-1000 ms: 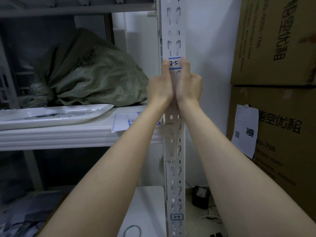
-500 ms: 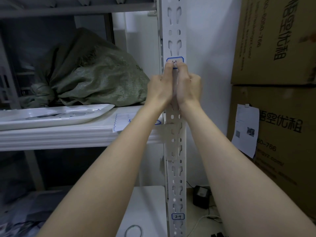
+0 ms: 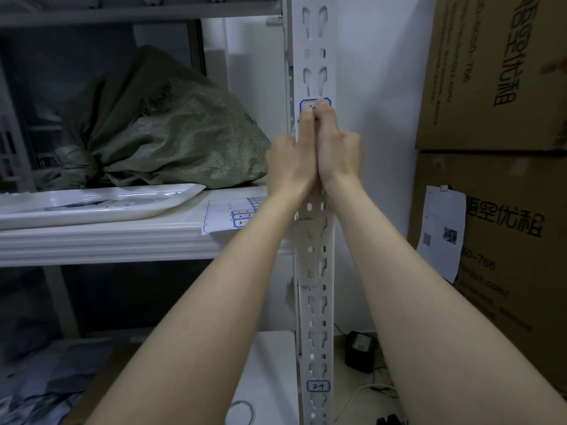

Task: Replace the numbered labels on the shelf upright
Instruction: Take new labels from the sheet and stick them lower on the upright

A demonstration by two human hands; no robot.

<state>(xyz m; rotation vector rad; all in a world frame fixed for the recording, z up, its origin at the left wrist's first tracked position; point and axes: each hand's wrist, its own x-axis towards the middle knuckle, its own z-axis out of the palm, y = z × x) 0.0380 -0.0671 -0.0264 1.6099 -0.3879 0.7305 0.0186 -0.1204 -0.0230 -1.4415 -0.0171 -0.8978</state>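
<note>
A white slotted shelf upright (image 3: 314, 41) runs down the middle of the view. At chest height it carries a blue-bordered label (image 3: 325, 101), its number hidden under my thumbs. My left hand (image 3: 290, 161) and my right hand (image 3: 339, 148) lie side by side against the upright. Both thumbs are stretched upward and press flat on that label, while the other fingers curl at the upright's sides. Lower on the upright sits a second label (image 3: 318, 386), marked 2-4. A sheet of numbered labels (image 3: 227, 220) lies on the shelf board, partly behind my left wrist.
A white tray (image 3: 92, 204) and a green woven sack (image 3: 159, 130) rest on the shelf at left. Stacked cardboard boxes (image 3: 497, 72) stand at right, one with a paper note (image 3: 441, 231) taped on. A black adapter (image 3: 359, 351) with cables lies on the floor.
My thumbs moved from the label's two sides onto its middle, covering the number 2-5 that showed a second ago. Both hands stayed on the upright.
</note>
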